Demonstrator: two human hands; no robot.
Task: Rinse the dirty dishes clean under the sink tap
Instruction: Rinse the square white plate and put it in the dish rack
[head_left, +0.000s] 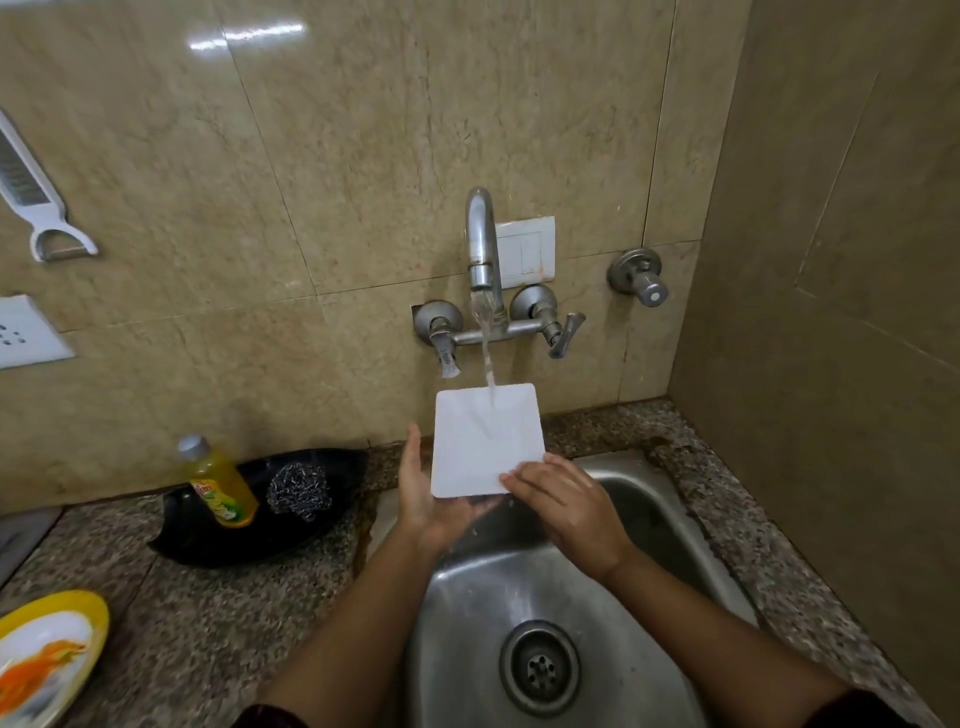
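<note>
**One white plate under the running tap**

One square white plate (483, 441) was held tilted over the back of the sink (467, 597), w/ water (488, 364) from the tap (480, 244) landing on its upper part & running down its face. The left hand (431, 493) cradled it from below: palm under the near edge, fingers straight up along the left side, not curled round it. The right hand (566, 509) lay on the near right corner, fingers fairly flat on the face; thumb grip couldn't be made out. The drain (540, 667) sat nearer the person, in the sink's btm.

On the counter (182, 623) left of the sink, a black tray (208, 540) held a yellow soap bottle (218, 483), leaning, & a steel scrubber (298, 491) just beside it. At the near left edge lay a yellow plate (47, 654) w/ orange marks. A peeler (31, 197) hung on the wall at far left. A white switch plate (524, 252) sat behind the tap, a round valve (641, 280) to its right.
</note>
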